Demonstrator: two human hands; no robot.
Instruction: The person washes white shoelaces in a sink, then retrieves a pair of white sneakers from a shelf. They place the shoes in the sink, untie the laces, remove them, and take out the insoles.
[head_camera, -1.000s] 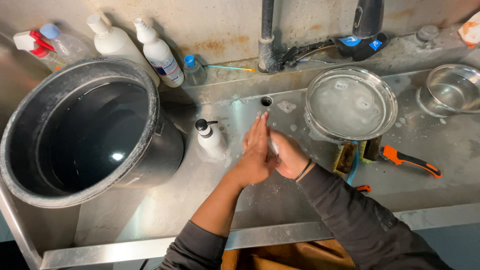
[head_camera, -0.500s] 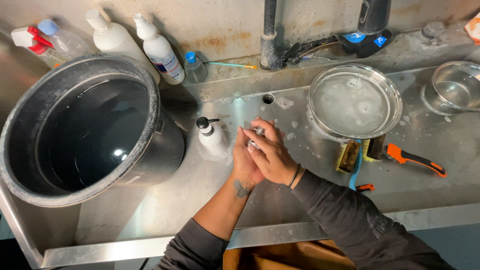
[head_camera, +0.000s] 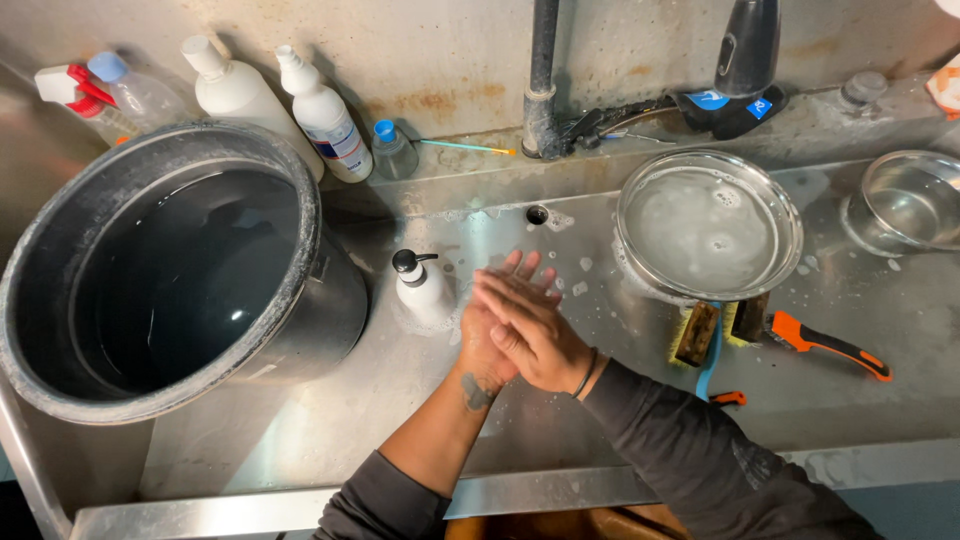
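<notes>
Near edge: both forearms in dark sleeves come in over the steel sink's front rim (head_camera: 560, 487). Right hand (head_camera: 535, 330) lies palm-down over the left hand (head_camera: 490, 325), pressed together above the sink floor. Fingers of both are extended and flat, lying across each other, clamped on nothing. Left fingertips (head_camera: 518, 262) poke out past the right hand. Dark band on the right wrist, a mark on the left forearm.

Just left of the hands: small white pump bottle (head_camera: 420, 285), black pump head, standing upright on the wet sink floor, near but not touching. Suds spots around it.

Right of the hands: two scrub brushes (head_camera: 697, 333) lying side by side, an orange-handled tool (head_camera: 825, 343) beside them. Behind those, a round steel bowl (head_camera: 709, 222) with soapy water; second steel bowl (head_camera: 905, 200) at the far right.

Left: big dark bucket (head_camera: 160, 265) holding water.

Far ledge: spray bottle (head_camera: 85, 95), two white bottles (head_camera: 285, 105), a small clear bottle with blue cap (head_camera: 389, 147), vertical pipe (head_camera: 543, 75), black tap fitting (head_camera: 745, 65).
</notes>
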